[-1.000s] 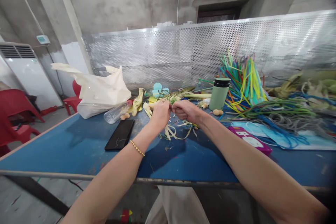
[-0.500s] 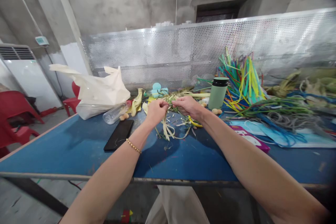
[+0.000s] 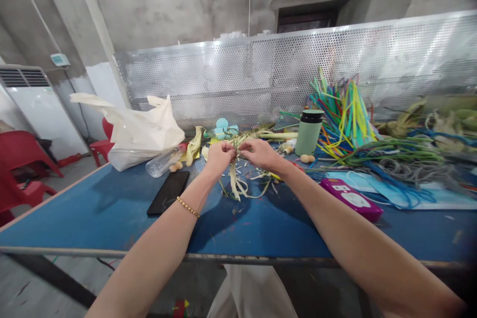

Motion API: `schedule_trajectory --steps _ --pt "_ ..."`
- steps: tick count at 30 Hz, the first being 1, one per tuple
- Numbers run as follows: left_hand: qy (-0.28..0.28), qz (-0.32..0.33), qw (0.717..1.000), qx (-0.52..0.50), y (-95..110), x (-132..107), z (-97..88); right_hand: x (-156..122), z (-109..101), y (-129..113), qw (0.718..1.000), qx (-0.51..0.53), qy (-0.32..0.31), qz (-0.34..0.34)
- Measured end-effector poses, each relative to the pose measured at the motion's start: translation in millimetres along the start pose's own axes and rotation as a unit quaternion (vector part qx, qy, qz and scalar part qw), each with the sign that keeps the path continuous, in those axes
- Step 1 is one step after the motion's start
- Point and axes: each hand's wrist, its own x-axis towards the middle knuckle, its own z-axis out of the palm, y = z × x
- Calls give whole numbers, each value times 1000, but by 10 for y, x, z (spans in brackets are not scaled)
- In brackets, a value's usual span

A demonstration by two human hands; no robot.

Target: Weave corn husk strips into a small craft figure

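Over the middle of the blue table, my left hand (image 3: 220,157) is closed, thumb and fingers pinching pale green corn husk strips (image 3: 234,181). Loose ends of the strips hang below it and curl down toward the tabletop. Close beside it, my right hand (image 3: 260,154) is also closed, its fingertips pinched at the top of the same strips. The exact spot between the fingertips is too small to make out. Behind both hands lie more husk pieces and green stalks (image 3: 278,135). Small pale scraps are scattered around and under the hands.
On the left are a white plastic bag (image 3: 143,131), a clear bottle (image 3: 160,163) and a black phone (image 3: 168,193). To the right stand a green tumbler (image 3: 309,134), colourful strips (image 3: 346,114), a purple package (image 3: 352,199) and blue masks (image 3: 421,191). A perforated metal screen (image 3: 223,82) runs behind.
My right hand has moved slightly left and down, bringing its fingertips closer to my left hand. My left hand stays nearly in place, holding the strips.
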Motion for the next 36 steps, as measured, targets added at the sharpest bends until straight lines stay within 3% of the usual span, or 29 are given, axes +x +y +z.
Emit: schedule_trajectory --steps 6,13,22,29,36 --pt "10 -14 999 -41 11 -3 1 -2 138 -35 995 77 49 -28" --pt "6 -29 996 -83 42 -9 -18 -3 218 39 989 32 109 -89" --pt "-16 -37 996 -81 109 -42 -10 11 198 40 991 33 104 -75" --pt "1 21 999 -30 63 -11 -12 32 178 30 995 58 76 -28" --pt "23 155 976 150 98 -98 -21 54 200 162 988 154 27 10"
